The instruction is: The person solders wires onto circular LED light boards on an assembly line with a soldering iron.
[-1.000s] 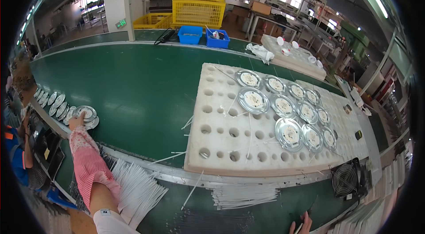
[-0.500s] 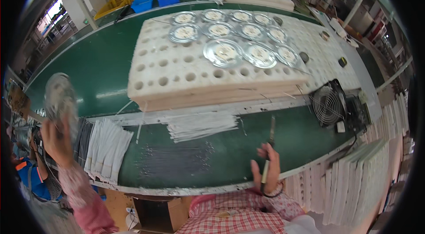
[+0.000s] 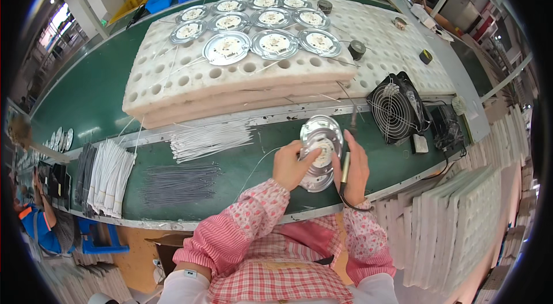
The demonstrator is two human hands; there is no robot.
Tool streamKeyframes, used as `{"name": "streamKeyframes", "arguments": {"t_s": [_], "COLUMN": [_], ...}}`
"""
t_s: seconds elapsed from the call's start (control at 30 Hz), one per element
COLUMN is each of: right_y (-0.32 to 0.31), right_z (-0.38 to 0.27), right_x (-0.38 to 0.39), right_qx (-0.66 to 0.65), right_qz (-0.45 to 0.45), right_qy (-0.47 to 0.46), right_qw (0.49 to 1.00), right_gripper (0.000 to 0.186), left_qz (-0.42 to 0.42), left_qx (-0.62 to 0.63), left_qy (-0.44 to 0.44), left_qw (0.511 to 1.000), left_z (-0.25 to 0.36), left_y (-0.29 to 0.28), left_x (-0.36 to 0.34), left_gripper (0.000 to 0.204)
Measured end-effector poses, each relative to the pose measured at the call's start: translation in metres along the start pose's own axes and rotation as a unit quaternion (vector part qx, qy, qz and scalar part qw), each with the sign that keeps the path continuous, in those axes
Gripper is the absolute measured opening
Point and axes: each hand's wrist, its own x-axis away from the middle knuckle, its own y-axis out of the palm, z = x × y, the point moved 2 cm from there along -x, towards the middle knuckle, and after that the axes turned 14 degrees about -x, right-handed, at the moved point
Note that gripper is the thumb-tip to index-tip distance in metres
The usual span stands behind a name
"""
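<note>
Close in front of me, my left hand [image 3: 290, 167] grips the left edge of a round silver lamp plate [image 3: 309, 134] with a white circuit board at its middle. The thumb lies across the board, and the plate is tilted up. On its right side my right hand [image 3: 358, 170] holds a soldering iron [image 3: 345, 168] with a black cable. The iron's tip points away from me, past the plate. My right fingers are beside the plate's edge; whether they touch it I cannot tell. A thin pale wire [image 3: 253, 170] curves down left of the plate.
Several similar plates [image 3: 227, 48] lie in rows on a white foam block [image 3: 190, 76] with holes. Loose white wires [image 3: 210, 140] and dark wires [image 3: 178, 184] are at left, beside bundled white wires [image 3: 109, 177]. A black fan [image 3: 391, 108] and dark solder spool [image 3: 356, 49] stand right.
My left hand has come from the far left to the middle, bringing the lamp plate beside my right hand. The right hand keeps the soldering iron. The whole view has shifted.
</note>
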Motion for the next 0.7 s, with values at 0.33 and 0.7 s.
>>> {"name": "streamKeyframes", "arguments": {"t_s": [0.33, 0.7], "right_y": [-0.011, 0.000], "right_z": [0.003, -0.036], "right_x": [0.030, 0.034], "right_qx": [0.002, -0.045], "right_qz": [-0.125, -0.183], "right_qy": [0.027, -0.011], "right_qw": [0.992, 0.982], "right_gripper": [0.074, 0.049], "left_qz": [0.039, 0.029], "left_qx": [-0.027, -0.442], "left_qy": [0.003, 0.273], "left_qw": [0.999, 0.854], "left_z": [-0.014, -0.009], "left_y": [-0.043, -0.079], "left_x": [0.031, 0.104], "left_gripper": [0.026, 0.023]}}
